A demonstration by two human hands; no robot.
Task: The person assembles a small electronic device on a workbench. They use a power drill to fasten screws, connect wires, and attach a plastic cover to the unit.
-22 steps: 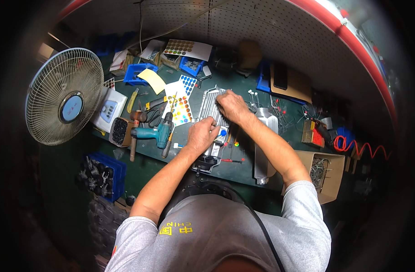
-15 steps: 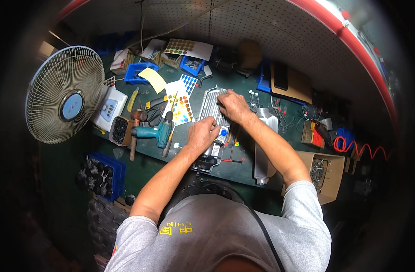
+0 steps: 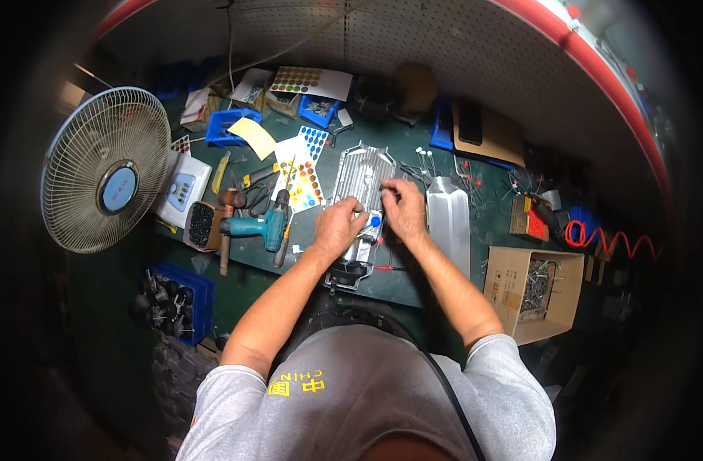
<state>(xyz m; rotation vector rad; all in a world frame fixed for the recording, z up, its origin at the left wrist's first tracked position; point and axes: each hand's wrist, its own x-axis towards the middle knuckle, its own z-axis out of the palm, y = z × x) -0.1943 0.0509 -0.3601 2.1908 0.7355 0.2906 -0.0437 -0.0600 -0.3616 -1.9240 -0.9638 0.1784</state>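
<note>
Right hand (image 3: 404, 207): beside the right flank of the ribbed metal part, thumb and fingertips a little apart; cannot tell whether anything small sits between them.
Left hand (image 3: 338, 228): curled over the part's left side, fingers bent; grip hidden, cannot tell if clamped on it or only resting.
Ribbed metal part (image 3: 359, 170): silver, lying mid-desk, its lower end with a black round piece (image 3: 350, 269) close to the near edge of the desk (image 3: 250, 257).
Blue disc (image 3: 375, 221): between the hands, just beside the left thumb.
Change: right hand drawn back from the far end toward the near edge; left hand about where it was.
Meaning: upper ribs now uncovered; attention seems gathered on the lower half, my judgement.
Right neighbour: smooth silver housing (image 3: 448, 215), untouched.
Left neighbour: teal drill (image 3: 263, 229), lying near hand tools.
</note>
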